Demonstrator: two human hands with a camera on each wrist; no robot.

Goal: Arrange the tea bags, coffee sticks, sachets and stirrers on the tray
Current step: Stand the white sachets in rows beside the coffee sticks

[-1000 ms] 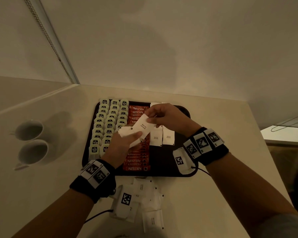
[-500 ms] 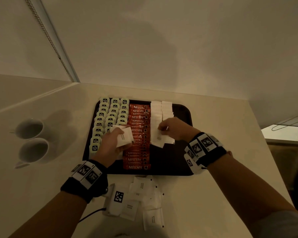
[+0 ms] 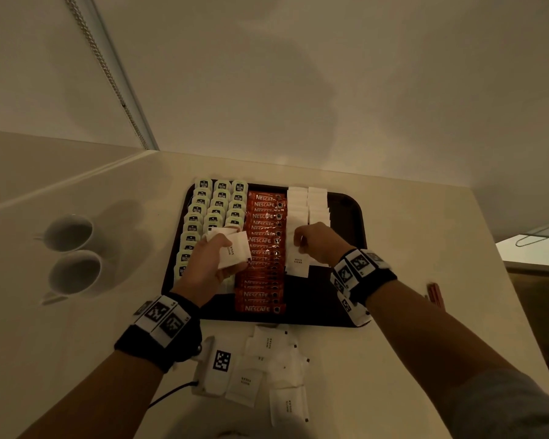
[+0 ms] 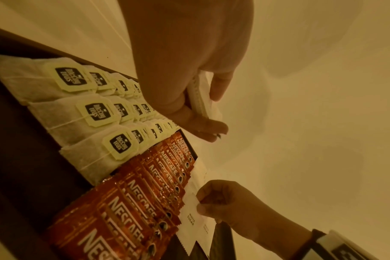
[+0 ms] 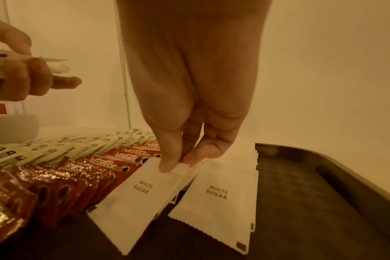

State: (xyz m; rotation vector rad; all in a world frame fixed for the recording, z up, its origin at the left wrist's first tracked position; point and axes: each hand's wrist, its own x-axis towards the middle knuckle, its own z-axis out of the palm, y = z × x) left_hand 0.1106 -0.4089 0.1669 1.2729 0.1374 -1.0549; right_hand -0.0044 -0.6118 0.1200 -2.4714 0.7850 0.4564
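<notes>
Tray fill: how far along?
Done: tea bags and Nescafe sticks lie in rows on the tray. In hand: right hand pinches a sugar sachet onto the left sugar row; left hand holds spare sachets. Left: loose sachets and reddish stirrers on the counter.

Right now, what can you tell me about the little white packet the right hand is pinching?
The sugar sachet is a flat white paper packet with zigzag-cut ends, printed "WHITE SUGAR" in small grey letters. The right hand pinches its top edge between thumb and fingertip. It hangs tilted, its lower end down at the dark tray, at the front of the left sachet row, overlapping the sachets behind it. The red coffee sticks lie just left of it; another sachet lies just right.
</notes>
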